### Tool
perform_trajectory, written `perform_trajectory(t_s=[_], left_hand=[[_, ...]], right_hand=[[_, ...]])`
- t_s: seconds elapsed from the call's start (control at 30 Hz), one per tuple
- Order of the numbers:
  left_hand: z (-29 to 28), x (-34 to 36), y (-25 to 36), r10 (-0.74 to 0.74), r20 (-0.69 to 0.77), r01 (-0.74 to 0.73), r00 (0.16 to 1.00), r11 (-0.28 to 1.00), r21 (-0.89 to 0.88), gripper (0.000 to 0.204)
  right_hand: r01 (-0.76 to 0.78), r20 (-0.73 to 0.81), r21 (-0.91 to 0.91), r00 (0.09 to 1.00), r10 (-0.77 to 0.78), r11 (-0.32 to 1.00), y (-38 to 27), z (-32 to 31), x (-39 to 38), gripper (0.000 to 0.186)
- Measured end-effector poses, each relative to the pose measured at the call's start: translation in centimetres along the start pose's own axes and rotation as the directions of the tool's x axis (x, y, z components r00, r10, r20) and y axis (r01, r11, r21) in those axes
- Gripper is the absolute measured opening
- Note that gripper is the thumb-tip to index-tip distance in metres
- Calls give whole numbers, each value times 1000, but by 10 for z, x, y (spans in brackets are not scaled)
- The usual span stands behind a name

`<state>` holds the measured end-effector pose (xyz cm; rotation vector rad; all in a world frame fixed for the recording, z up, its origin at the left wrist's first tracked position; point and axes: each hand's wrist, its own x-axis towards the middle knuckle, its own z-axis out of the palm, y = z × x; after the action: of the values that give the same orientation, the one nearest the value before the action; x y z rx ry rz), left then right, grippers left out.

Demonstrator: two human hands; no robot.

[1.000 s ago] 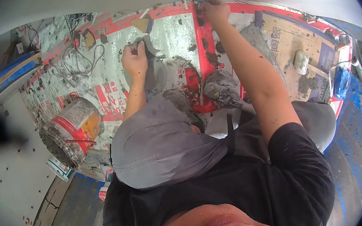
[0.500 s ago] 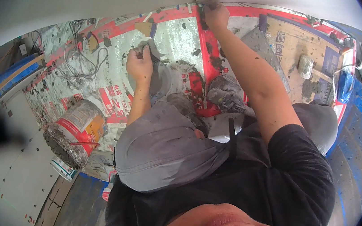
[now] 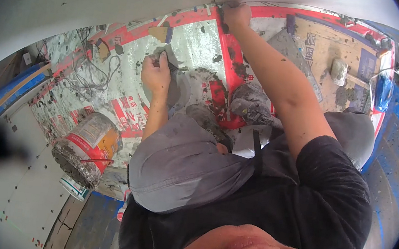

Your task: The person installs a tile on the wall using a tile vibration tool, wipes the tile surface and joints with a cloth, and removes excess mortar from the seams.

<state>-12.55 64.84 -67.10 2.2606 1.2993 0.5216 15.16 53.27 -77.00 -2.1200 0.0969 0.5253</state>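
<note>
My left hand (image 3: pixel 155 75) is closed, thumb on top, around a grey flat-bladed tool (image 3: pixel 172 56) that looks like a scraper; its handle is hidden in the fist. Beside that wrist lies a rounded grey shape (image 3: pixel 179 91), perhaps a bowl or pan, partly covered by my arm and knee. With my arm stretched forward, my right hand (image 3: pixel 237 15) is at the foot of the pale wall panel (image 3: pixel 125 1), near a vertical seam. Its fingers are curled and dark with mortar; what they pinch, if anything, is hidden.
A mortar-caked bucket (image 3: pixel 90 143) lies tilted at left. A cable (image 3: pixel 98 79) coils on the red-and-white floor sheeting (image 3: pixel 197 37), which carries mortar lumps and a tan offcut (image 3: pixel 160 33). At right are a grey flat plate (image 3: pixel 295 54), cardboard (image 3: pixel 326 43) and a white-headed mallet (image 3: pixel 338 72).
The view has shifted slightly. My left hand and the bladed tool have tilted a little; my right hand stays at the wall's foot by the seam.
</note>
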Motion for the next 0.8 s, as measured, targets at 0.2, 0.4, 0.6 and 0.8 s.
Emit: perform_trajectory(t_s=[0.2, 0.4, 0.6, 0.8], left_hand=[[-3, -2, 1, -39, 5, 39, 999, 997, 73, 32], [-1, -2, 5, -22, -3, 22, 1000, 996, 92, 31], [-3, -3, 3, -38, 10, 36, 999, 992, 118, 31], [0, -1, 6, 20, 14, -21, 1000, 993, 120, 31]], right_hand=[[-126, -53, -139, 991, 120, 982, -23, 4, -16, 30], [31, 16, -150, 999, -29, 988, -27, 0, -33, 30], [5, 25, -117, 1000, -2, 993, -23, 6, -20, 30], [-91, 142, 150, 987, 70, 985, -4, 4, 4, 30]])
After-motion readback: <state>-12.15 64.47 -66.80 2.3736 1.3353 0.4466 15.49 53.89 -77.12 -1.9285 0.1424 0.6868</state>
